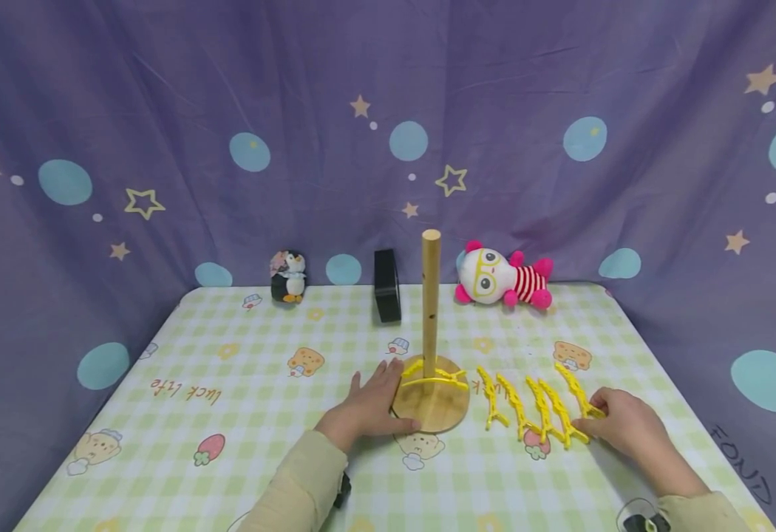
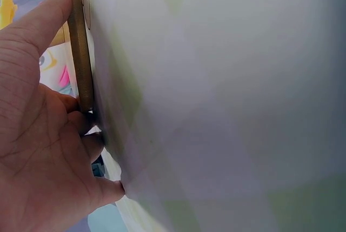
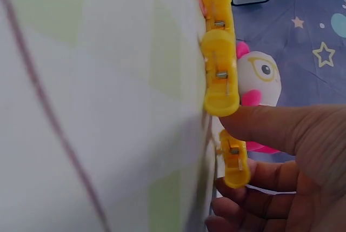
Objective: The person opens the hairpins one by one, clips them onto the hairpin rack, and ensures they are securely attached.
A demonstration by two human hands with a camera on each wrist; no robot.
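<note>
A round wooden stand has a flat base (image 1: 437, 414) and an upright post (image 1: 431, 310). My left hand (image 1: 376, 405) holds the base at its left rim, thumb in front and fingers further back. Yellow plastic pieces (image 1: 451, 375) lie across the base around the foot of the post. To the right, several long yellow spring clips (image 1: 514, 403) lie side by side on the tablecloth. My right hand (image 1: 630, 428) has the end of the rightmost clip (image 3: 235, 159) between thumb and fingers. The thumb (image 3: 259, 124) also lies right at the neighbouring clip's end (image 3: 221, 75).
At the back edge of the checked table (image 1: 228, 414) stand a penguin toy (image 1: 289, 277) and a black desk clock (image 1: 388, 287). A white and pink plush toy (image 1: 501, 277) lies back right. A patterned purple curtain (image 1: 335, 74) hangs behind and at both sides.
</note>
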